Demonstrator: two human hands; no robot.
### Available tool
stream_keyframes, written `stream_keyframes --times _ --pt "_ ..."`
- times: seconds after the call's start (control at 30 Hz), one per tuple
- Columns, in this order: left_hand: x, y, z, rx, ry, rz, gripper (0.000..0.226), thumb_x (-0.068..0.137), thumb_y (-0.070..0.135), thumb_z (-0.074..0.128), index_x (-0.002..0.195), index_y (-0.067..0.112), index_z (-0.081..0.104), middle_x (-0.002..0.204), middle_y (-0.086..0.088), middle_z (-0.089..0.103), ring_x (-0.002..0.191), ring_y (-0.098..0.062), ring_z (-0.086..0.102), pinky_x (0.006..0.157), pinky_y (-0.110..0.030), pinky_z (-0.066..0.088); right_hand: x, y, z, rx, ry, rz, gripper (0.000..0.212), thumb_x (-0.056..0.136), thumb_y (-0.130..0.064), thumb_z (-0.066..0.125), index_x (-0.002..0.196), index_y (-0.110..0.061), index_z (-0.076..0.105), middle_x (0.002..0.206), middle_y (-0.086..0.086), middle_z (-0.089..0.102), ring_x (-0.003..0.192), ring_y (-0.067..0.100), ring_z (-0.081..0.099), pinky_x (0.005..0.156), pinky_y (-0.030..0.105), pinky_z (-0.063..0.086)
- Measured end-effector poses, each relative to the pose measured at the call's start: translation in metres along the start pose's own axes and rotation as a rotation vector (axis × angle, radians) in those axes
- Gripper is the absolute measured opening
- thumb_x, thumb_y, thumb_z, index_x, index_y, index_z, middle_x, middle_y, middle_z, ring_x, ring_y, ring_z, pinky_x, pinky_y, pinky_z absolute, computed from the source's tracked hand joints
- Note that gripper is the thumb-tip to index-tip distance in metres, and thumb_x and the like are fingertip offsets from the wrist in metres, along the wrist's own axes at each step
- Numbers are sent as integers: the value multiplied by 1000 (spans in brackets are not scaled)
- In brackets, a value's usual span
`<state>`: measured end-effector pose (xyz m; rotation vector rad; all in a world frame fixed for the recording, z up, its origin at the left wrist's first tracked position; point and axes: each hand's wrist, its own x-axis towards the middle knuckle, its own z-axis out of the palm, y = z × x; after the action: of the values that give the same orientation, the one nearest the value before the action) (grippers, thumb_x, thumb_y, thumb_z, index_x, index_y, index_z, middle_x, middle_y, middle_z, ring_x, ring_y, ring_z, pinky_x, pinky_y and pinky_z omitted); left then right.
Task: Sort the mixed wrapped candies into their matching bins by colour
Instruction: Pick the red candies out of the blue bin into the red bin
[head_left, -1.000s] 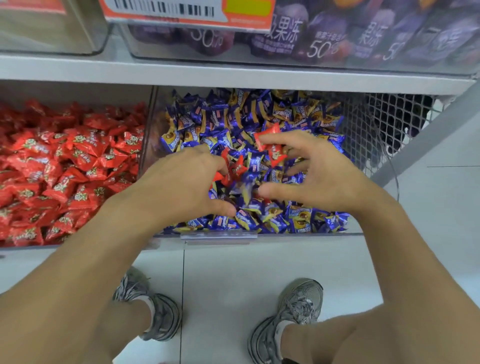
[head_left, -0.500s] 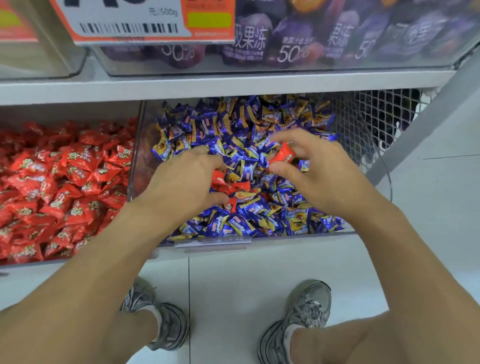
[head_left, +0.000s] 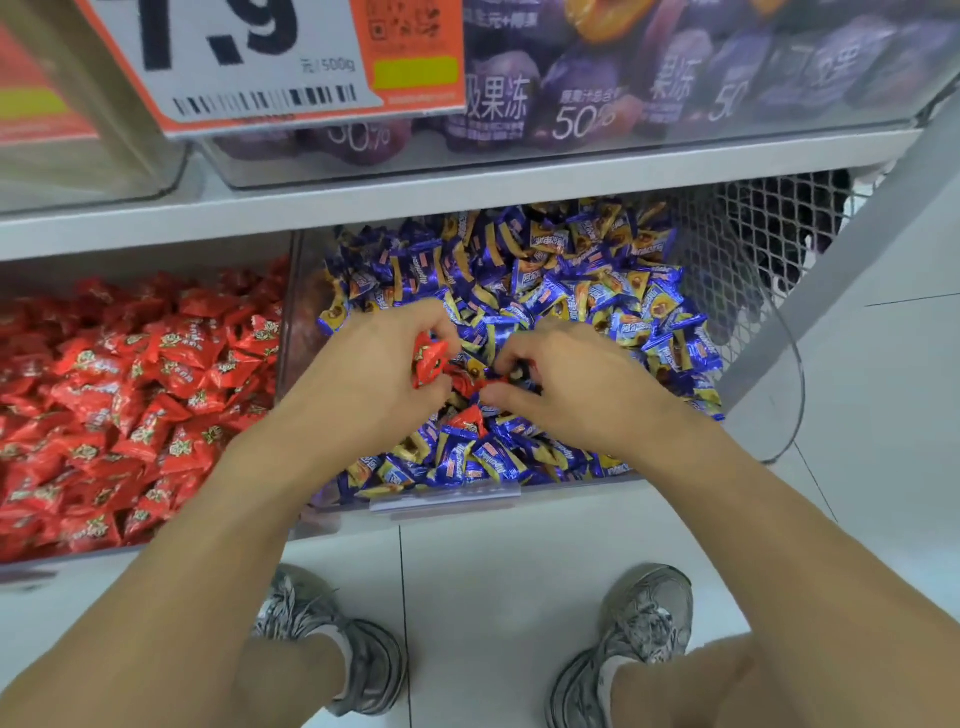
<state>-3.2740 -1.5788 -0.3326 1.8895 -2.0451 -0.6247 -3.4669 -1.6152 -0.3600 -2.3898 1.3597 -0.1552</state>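
Note:
Both hands are down in the clear bin (head_left: 447, 501) of blue wrapped candies (head_left: 597, 291). My left hand (head_left: 363, 384) is curled round red wrapped candies (head_left: 428, 358). Close beside it, my right hand (head_left: 571, 384) has its fingers bent onto more red candies (head_left: 485, 383) lying among the blue ones. One loose red candy (head_left: 470, 418) sits on the blue pile just below the hands. To the left, a bin holds a pile of red candies (head_left: 130, 405).
A shelf board (head_left: 467, 182) runs just above the bins, carrying purple jelly packs (head_left: 675, 78) and a price tag (head_left: 270, 62). Wire mesh (head_left: 753, 234) closes the right side. My shoes (head_left: 639, 634) stand on white floor tiles below.
Both hands moved down and closer together over the blue pile. The right hand, which held a red candy up, now presses into the candies beside the left hand.

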Motion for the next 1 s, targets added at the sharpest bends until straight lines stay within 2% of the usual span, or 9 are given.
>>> stream_keyframes --times 0.03,0.13,0.3,0.4,0.57,0.7,0.83,0.9,1.0 --pt "2 -1 3 19 -25 17 24 84 22 71 103 35 64 65 22 60 66 8 55 61 -6 37 1 -1 0 2 -5 10 37 89 -56 62 113 -27 66 87 -6 49 79 10 48 64 29 35" --pt "6 -3 13 131 -131 68 44 85 36 71 126 44 59 101 12 58 104 -14 59 89 -32 48 3 0 -1 -6 -78 1 38 89 -52 65 119 -30 66 87 -7 44 84 11 41 68 28 34" --pt "15 1 23 280 -113 56 45 80 54 70 122 41 61 113 7 57 107 -20 59 83 -35 48 -5 11 -15 143 -51 23 14 86 -35 74 80 -25 67 72 -13 50 66 2 47 61 25 36" --pt "17 1 25 289 -79 68 40 81 57 68 116 37 64 112 7 57 103 -20 59 76 -34 44 -13 24 -30 198 10 55 15 91 -36 67 79 -27 64 75 -1 62 68 11 55 64 27 46" --pt "17 -1 21 225 65 115 20 93 47 58 102 35 71 103 8 61 94 -17 61 71 -32 44 -22 40 -35 219 39 69 5 89 -32 71 87 -28 67 73 0 58 67 9 51 61 11 36" --pt "17 -8 15 138 118 92 19 92 43 59 92 30 72 92 2 63 85 -23 61 75 -41 51 -15 30 -18 151 75 -45 11 88 -32 72 98 -29 71 71 -11 51 75 7 49 72 29 42" --pt "13 -6 11 37 187 33 16 90 43 59 85 33 71 86 6 63 79 -18 59 76 -41 50 -5 15 -1 28 41 -120 30 91 -41 66 119 -31 67 80 -11 38 87 10 37 76 33 37" --pt "11 -4 9 -4 213 22 16 91 42 59 86 31 69 85 5 64 79 -18 59 76 -40 50 -3 12 3 -30 17 -133 27 90 -42 66 115 -31 70 79 -12 35 91 12 35 82 35 36" --pt "10 -3 7 -13 218 11 19 94 40 55 89 25 65 72 5 62 66 -15 57 66 -35 47 -2 15 -1 31 55 -117 16 84 -41 74 87 -26 72 77 -14 47 89 11 48 79 31 35"
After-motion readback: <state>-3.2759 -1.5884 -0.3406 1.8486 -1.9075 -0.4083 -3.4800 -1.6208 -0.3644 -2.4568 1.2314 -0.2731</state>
